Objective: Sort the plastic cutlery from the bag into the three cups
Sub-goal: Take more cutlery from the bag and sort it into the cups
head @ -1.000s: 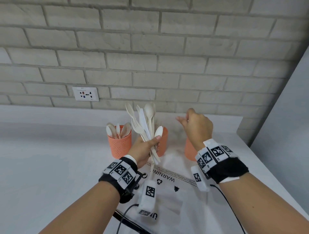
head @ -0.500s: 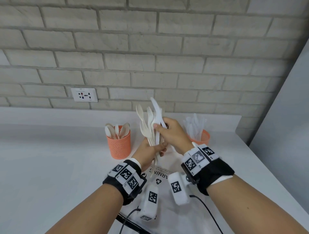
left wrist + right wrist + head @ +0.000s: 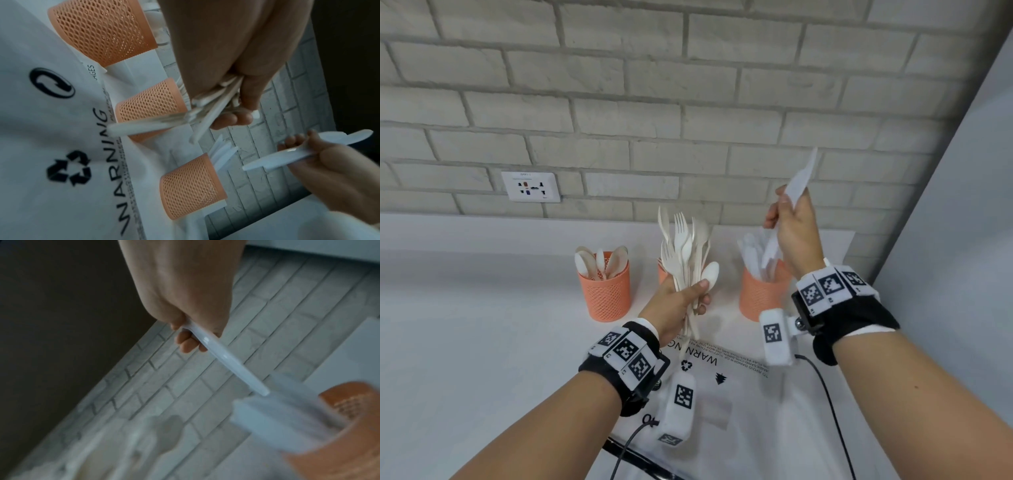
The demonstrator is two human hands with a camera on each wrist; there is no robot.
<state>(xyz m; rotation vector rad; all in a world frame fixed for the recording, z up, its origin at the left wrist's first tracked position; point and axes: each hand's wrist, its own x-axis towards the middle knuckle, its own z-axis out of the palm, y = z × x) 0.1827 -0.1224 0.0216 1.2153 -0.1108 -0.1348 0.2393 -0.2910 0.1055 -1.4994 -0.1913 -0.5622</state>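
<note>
While your left hand (image 3: pixel 677 306) grips a mixed bundle of cutlery (image 3: pixel 687 253) upright above the bag (image 3: pixel 736 404), your right hand (image 3: pixel 792 228) pinches one white knife (image 3: pixel 799 183) just over the right cup (image 3: pixel 758 294), which holds knives. Spoons stand in the left cup (image 3: pixel 606 294); the middle cup (image 3: pixel 150 107) sits behind the bundle, all on the table (image 3: pixel 465 342)

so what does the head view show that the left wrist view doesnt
Only the head view shows the wall socket, the spoons in the left cup and the fork heads of the bundle. Only the left wrist view shows the bundle's handle ends below the left hand and the whole middle cup. Both show the right hand holding a white knife and the printed bag.
</note>
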